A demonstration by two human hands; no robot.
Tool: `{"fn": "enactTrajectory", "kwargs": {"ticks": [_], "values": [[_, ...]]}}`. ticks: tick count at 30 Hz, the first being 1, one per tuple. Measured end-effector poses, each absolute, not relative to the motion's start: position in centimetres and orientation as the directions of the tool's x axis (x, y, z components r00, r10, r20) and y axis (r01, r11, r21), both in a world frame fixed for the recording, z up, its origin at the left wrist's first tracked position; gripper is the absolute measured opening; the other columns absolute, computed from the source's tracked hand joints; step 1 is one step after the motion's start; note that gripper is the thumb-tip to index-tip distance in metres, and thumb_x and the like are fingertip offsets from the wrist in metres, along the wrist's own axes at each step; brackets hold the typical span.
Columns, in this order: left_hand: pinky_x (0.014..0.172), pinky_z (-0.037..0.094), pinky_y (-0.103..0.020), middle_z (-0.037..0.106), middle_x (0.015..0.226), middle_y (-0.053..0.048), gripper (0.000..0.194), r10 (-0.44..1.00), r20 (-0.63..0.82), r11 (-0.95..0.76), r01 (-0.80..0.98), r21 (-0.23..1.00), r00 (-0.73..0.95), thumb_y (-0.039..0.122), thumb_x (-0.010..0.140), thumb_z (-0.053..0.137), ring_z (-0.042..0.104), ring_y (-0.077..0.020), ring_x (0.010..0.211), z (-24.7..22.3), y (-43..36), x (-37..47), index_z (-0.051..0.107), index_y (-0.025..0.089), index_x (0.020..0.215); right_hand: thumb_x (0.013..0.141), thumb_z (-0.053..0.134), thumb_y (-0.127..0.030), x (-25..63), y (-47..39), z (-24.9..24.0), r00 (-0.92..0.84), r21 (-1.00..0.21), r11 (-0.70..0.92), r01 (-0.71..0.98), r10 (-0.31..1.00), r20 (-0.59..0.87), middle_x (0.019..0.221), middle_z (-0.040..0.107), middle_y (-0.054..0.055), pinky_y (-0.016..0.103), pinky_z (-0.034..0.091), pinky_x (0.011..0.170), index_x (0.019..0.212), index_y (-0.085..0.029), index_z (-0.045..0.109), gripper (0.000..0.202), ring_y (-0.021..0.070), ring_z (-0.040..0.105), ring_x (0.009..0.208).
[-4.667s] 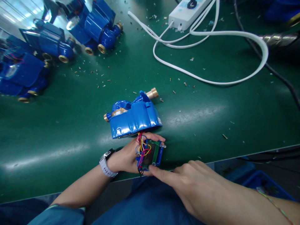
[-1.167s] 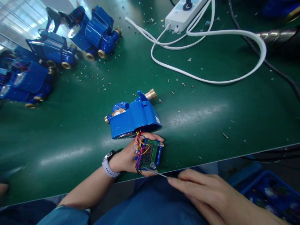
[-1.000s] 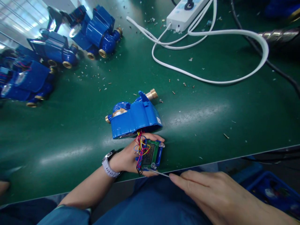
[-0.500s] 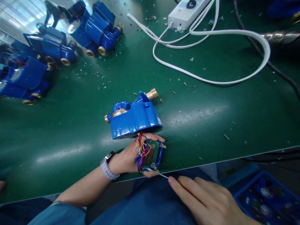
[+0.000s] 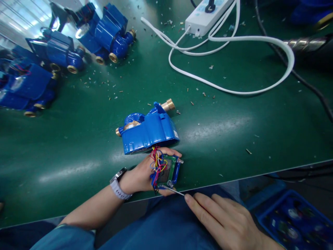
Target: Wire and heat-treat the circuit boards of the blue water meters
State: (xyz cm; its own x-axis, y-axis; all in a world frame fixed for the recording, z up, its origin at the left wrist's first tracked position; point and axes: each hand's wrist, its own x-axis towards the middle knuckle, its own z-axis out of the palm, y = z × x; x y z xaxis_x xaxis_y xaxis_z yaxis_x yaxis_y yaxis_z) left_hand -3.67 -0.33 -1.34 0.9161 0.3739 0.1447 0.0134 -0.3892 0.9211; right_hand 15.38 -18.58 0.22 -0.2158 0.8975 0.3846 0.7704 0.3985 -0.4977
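Note:
My left hand (image 5: 142,175), with a watch at the wrist, holds a small blue-framed circuit board module (image 5: 168,170) near the table's front edge. Red, yellow and blue wires (image 5: 158,165) run from the module to a blue meter (image 5: 149,132) with brass pipe ends, lying just beyond the hand. My right hand (image 5: 221,215) grips a thin metal tool (image 5: 175,191), its tip at the module's lower edge. The tool's handle is hidden in the fingers.
Several blue meters (image 5: 109,33) stand at the back left. A white power strip (image 5: 205,17) and looped white cable (image 5: 234,92) lie at the back. Small screws and scraps dot the green table (image 5: 85,139). Below right is a blue crate (image 5: 262,217).
The view has shifted slightly. Both hands keep nearly the same pose, with the tool tip still at the module's lower edge.

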Motion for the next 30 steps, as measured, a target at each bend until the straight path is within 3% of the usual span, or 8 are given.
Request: {"fn": "enactTrajectory", "kwargs": {"ticks": [2,4,9,12,16,20,23,30], "values": [[0.102,0.049,-0.042,0.057,0.126,-0.013,0.085,0.398,0.149,-0.367,0.008,0.93,0.905,0.034,0.063,0.087,0.059,-0.0271,0.117,-1.5,-0.4,-3.7,0.039,0.024,0.133,0.103,0.025,-0.01,15.2,-18.9,-0.2,-0.214,-0.501,0.395,0.77,0.9,0.38,0.095,0.072,0.009,0.026,0.052,0.055,0.123,-0.011,0.063,0.042,0.0158,0.064,0.066],[0.101,0.049,-0.042,0.057,0.126,-0.013,0.087,0.399,0.157,-0.368,0.001,0.93,0.904,0.034,0.063,0.088,0.06,-0.0273,0.117,-1.6,-0.4,-3.7,0.038,0.024,0.134,0.102,0.029,-0.009,15.0,-19.3,-0.7,-0.184,-0.609,0.381,0.696,0.914,0.361,0.097,0.071,0.01,0.025,0.055,0.058,0.128,-0.011,0.059,0.039,0.016,0.065,0.07],[0.102,0.049,-0.043,0.056,0.125,-0.013,0.082,0.375,0.141,-0.364,0.005,0.932,0.916,0.038,0.065,0.087,0.059,-0.027,0.116,-1.6,-0.2,-3.7,0.042,0.024,0.132,0.099,0.042,-0.006,14.6,-19.1,-1.5,-0.155,-0.896,0.304,0.323,0.951,0.267,0.097,0.067,0.01,0.023,0.057,0.063,0.139,-0.013,0.05,0.041,0.0147,0.065,0.079],[0.102,0.048,-0.045,0.055,0.126,-0.012,0.083,0.391,0.161,-0.33,-0.025,0.944,0.906,0.042,0.065,0.086,0.059,-0.0275,0.116,-1.7,-0.4,-3.7,0.041,0.025,0.132,0.1,0.044,-0.009,14.2,-18.3,-1.3,-0.133,-0.952,0.258,0.163,0.962,0.238,0.093,0.065,0.007,0.021,0.056,0.06,0.143,-0.019,0.047,0.044,0.0131,0.063,0.074],[0.103,0.047,-0.046,0.055,0.126,-0.013,0.083,0.391,0.147,-0.327,-0.013,0.945,0.908,0.042,0.065,0.087,0.058,-0.0287,0.118,-1.7,-0.8,-3.5,0.04,0.025,0.132,0.101,0.044,-0.014,14.4,-17.7,-0.8,-0.126,-0.963,0.252,0.095,0.963,0.24,0.092,0.066,0.007,0.02,0.057,0.063,0.143,-0.022,0.049,0.042,0.0127,0.065,0.076],[0.103,0.047,-0.046,0.054,0.127,-0.013,0.084,0.382,0.155,-0.349,-0.014,0.937,0.911,0.038,0.064,0.088,0.057,-0.029,0.12,-1.4,-0.8,-3.4,0.039,0.025,0.132,0.095,0.046,-0.01,16.5,-18.2,0.8,-0.147,-0.941,0.163,0.296,0.981,0.123,0.107,0.068,0.01,0.022,0.059,0.082,0.135,-0.019,0.056,0.042,0.0154,0.068,0.097],[0.104,0.047,-0.046,0.056,0.125,-0.013,0.083,0.366,0.154,-0.37,-0.008,0.929,0.918,0.036,0.064,0.087,0.057,-0.0288,0.12,-1.2,-0.6,-3.4,0.041,0.025,0.132,0.094,0.043,-0.009,18.0,-18.4,2.4,-0.179,-0.839,0.172,0.517,0.98,0.091,0.116,0.069,0.006,0.022,0.056,0.091,0.13,-0.019,0.057,0.041,0.0146,0.066,0.108],[0.102,0.048,-0.045,0.056,0.124,-0.013,0.083,0.345,0.127,-0.383,0.015,0.924,0.93,0.037,0.063,0.087,0.057,-0.0294,0.118,-0.7,-0.3,-3.5,0.042,0.024,0.132,0.1,0.024,-0.005,18.5,-17.1,4.3,-0.336,-0.577,0.414,0.704,0.91,0.243,0.102,0.074,-0.003,0.02,0.06,0.059,0.113,-0.018,0.066,0.046,0.0106,0.072,0.081]]}}
